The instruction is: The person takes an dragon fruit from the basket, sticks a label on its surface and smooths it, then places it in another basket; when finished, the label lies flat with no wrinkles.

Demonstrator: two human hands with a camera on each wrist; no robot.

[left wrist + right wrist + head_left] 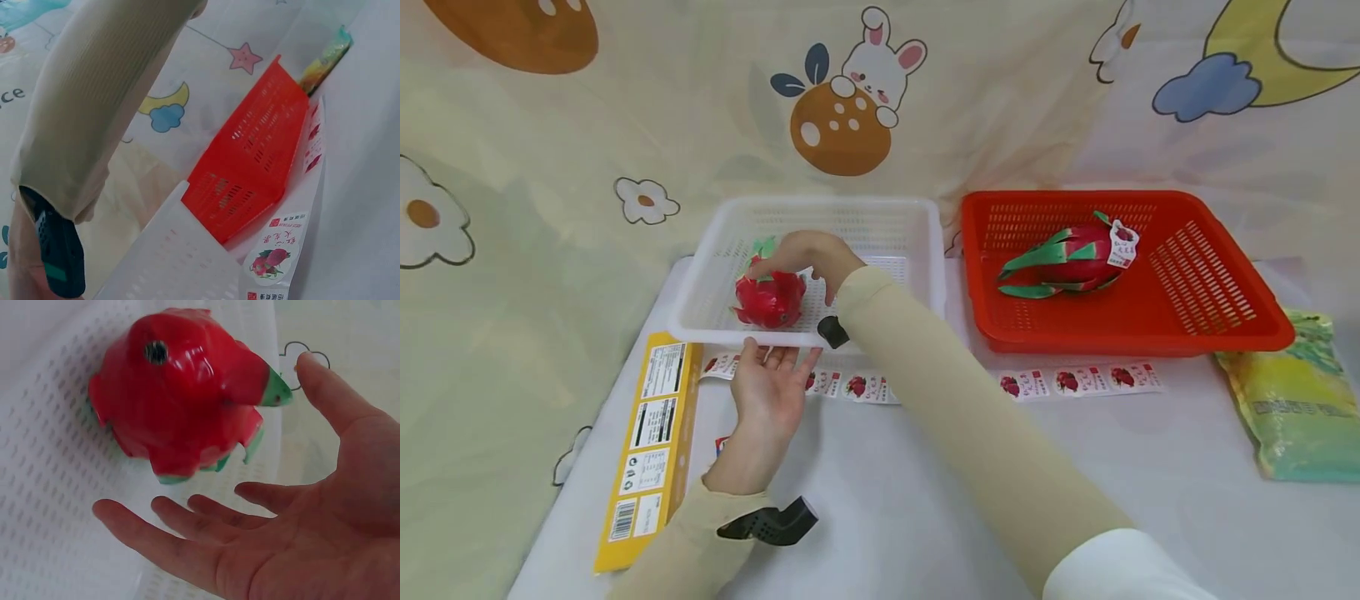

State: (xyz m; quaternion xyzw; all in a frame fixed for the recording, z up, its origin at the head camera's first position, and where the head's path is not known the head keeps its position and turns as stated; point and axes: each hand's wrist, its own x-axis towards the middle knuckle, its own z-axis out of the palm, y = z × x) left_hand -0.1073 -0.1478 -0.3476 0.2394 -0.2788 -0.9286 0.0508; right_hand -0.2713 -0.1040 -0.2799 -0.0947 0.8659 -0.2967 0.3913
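A red dragon fruit with green tips lies in the left part of the white plastic basket. Above it is my right hand, reaching over the basket from the right. In the right wrist view the fingers of that right hand are spread beside the dragon fruit, with a gap between them and its skin. My left hand is palm up at the basket's front edge, its fingertips right at the rim. The left wrist view does not show its fingers.
A red basket on the right holds another dragon fruit bearing a white label. A strip of printed stickers runs along the front of both baskets. A yellow box lies at left, a yellow-green bag at far right.
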